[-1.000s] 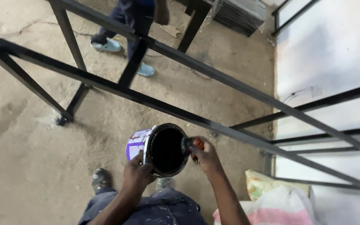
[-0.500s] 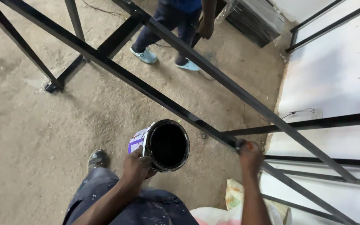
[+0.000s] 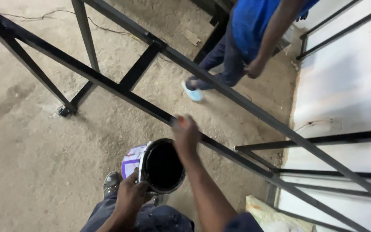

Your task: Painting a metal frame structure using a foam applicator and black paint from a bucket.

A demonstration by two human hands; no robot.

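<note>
Head view: left hand (image 3: 130, 195) grips the paint can (image 3: 154, 166), fingers clasped on its wall. Right hand (image 3: 186, 134), fingers closed on a brush, presses the black frame rail (image 3: 121, 91) just above the can. Rail surfaces appear coated; remaining extent cannot be judged.

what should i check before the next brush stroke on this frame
1. Can held firmly: ok, left hand grips the paint can by its side.
2. Can level: not ok, it tilts, with the mouth facing the camera.
3. Brush on the bar: ok, right hand is at the black frame bar; the bristles are hidden, so paint load cannot tell.
4. Clear of others: not ok, a person in blue has a hand at the next bar.
5. Footing: ok, shoe flat on the floor.
</note>
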